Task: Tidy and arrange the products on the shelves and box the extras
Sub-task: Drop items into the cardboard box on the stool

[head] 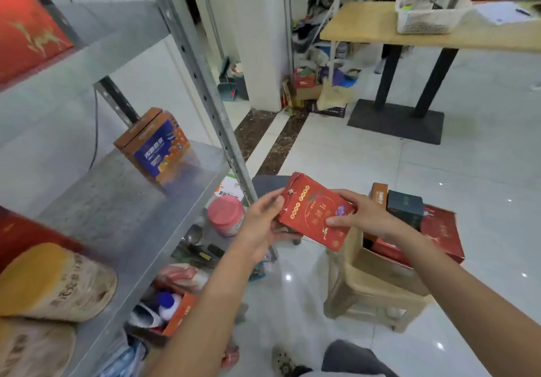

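Item: red carton (pixel 314 209) with gold print, flat and tilted, its top flap end pointing up and to the left.
Location: off the shelves, in the air over the tiled floor (pixel 336 148), between the metal shelf unit (pixel 131 201) and the beige stool (pixel 366 297).
Left grip (pixel 263 218): grasping the carton's left edge, thumb on the printed face, fingers behind it.
Right grip (pixel 363 215): grasping the carton's right edge, thumb on the face, fingers curled over the upper side.
Middle shelf: one orange and blue box (pixel 155 145), upright, near the front post; two tan drum-shaped packs (pixel 55 283) at the near end, lying on their sides.
Upper shelf: large red box (pixel 26 25) with a gold figure, partly out of view.
Lower shelf: pink jar (pixel 225 215) among blurred small goods.
Stool load: open cardboard box (pixel 380 262) holding a dark box (pixel 405 208), a slim orange box (pixel 379 193) and a wide red box (pixel 442 230).
Background: wooden surface (pixel 366 28) carrying a white basket (pixel 430 7).
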Demonstrator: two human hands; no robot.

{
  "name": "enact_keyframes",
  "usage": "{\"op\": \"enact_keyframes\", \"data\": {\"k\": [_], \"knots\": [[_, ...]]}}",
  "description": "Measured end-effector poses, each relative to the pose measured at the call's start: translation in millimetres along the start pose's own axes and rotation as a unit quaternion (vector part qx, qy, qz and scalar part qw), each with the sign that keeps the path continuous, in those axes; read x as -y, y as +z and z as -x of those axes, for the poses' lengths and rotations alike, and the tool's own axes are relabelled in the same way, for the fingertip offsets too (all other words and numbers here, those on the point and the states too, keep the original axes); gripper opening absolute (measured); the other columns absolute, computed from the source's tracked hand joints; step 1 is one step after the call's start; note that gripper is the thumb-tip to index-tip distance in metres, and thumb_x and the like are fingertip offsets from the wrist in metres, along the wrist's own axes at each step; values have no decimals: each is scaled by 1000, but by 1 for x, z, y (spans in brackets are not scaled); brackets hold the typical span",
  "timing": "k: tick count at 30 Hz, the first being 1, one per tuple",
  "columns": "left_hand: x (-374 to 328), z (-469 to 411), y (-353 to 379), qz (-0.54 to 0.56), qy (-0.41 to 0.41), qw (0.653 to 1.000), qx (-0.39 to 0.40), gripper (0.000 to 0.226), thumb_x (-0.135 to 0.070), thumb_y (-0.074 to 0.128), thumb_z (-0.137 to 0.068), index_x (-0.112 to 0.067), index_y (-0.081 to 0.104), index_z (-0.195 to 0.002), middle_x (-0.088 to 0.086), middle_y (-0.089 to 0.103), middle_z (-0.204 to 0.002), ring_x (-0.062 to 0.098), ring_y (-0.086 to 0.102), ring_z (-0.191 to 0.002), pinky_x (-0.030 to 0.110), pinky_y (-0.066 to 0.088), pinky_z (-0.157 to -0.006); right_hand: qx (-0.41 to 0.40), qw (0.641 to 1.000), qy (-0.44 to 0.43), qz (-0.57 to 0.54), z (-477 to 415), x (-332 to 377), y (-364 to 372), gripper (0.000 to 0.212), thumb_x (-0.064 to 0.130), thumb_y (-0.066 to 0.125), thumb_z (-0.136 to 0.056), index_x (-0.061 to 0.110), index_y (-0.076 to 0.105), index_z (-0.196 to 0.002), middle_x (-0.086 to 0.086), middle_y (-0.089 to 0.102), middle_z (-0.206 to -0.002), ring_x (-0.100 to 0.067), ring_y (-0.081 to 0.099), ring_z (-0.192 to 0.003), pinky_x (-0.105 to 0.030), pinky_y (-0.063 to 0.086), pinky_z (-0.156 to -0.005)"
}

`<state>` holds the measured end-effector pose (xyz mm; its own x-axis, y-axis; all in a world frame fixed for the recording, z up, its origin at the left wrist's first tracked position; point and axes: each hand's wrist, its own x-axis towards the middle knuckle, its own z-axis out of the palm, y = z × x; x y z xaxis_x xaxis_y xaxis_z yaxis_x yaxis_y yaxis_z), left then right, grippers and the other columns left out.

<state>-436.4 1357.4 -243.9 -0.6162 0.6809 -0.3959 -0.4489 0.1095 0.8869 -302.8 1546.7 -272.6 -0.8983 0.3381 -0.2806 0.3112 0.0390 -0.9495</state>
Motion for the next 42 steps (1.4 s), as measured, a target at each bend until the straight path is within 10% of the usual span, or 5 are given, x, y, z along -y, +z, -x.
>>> {"op": "enact_keyframes", "data": {"k": [6, 18, 27, 32, 42], "knots": [[34, 3, 65, -143, -68, 982, 107, 55, -63, 55, -87, -26, 57, -128, 6, 74, -109, 27, 72, -97, 42, 61, -75, -49, 991, 103, -67, 71, -47, -41, 61, 46, 81, -62, 23, 65, -115, 3, 76, -97, -16, 73, -89, -20, 56, -66], [168, 25, 207, -72, -223, 972, 10, 35, -34, 56, -98, -23, 57, -132, 9, 72, -111, 28, 71, -96, 41, 61, -70, -162, 912, 179, -332, 224, -148, -83, 91, 26, 86, -60, 29, 37, -136, -5, 59, -125, -25, 69, -100, -40, 59, -72], [210, 7, 232, -28, -291, 954, -64, 41, -37, 52, -100, -12, 52, -133, 16, 65, -118, 30, 66, -97, 35, 59, -54, -233, 941, 163, -181, 215, -193, -90, 76, 15, 80, -78, 41, 30, -128, 14, 57, -112, -5, 59, -100, -14, 51, -69], [207, -37, 219, -55, -262, 963, 19, 56, -35, 62, -92, -12, 44, -139, 15, 59, -132, 32, 60, -118, 48, 54, -94, -285, 931, 161, -162, 170, -206, -99, 50, 19, 80, -79, 29, 55, -122, 8, 68, -109, -6, 65, -96, -15, 52, -76], [219, -102, 205, -80, -255, 964, 1, 45, -16, 59, -97, -2, 45, -137, 20, 57, -132, 35, 56, -122, 49, 47, -104, -361, 905, 221, -36, 89, -234, -106, 29, 39, 73, -84, 17, 72, -102, 6, 68, -88, -3, 59, -74, -11, 39, -62]]}}
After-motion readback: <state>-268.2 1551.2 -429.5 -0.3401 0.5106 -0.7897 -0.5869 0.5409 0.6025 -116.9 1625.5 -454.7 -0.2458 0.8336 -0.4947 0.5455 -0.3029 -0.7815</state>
